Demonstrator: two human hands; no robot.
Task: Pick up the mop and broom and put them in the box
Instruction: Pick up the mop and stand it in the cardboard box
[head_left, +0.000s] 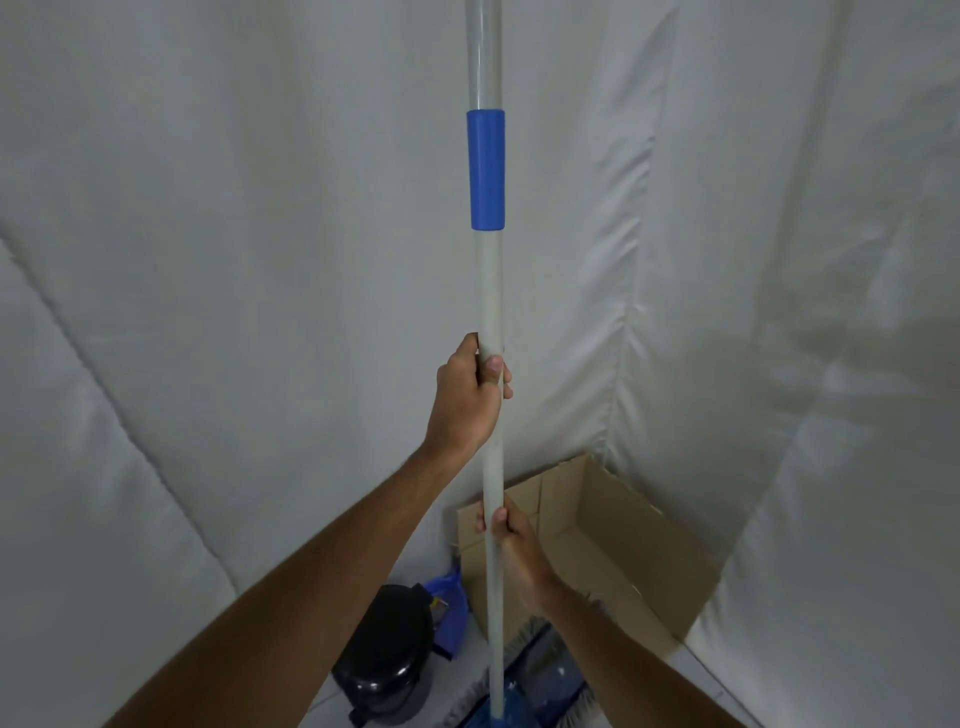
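Note:
A mop stands upright in front of me: a long pale grey handle with a blue grip sleeve high up and a flat blue head with white fringe at the floor. My left hand is closed around the handle at mid-height. Lower down, my right hand grips the same handle. An open brown cardboard box sits on the floor just behind and right of the mop head. I cannot make out a broom for certain.
White fabric sheets hang on all sides and close in the corner behind the box. A black pedal bin stands at the lower left of the mop, with a blue dustpan-like object beside it.

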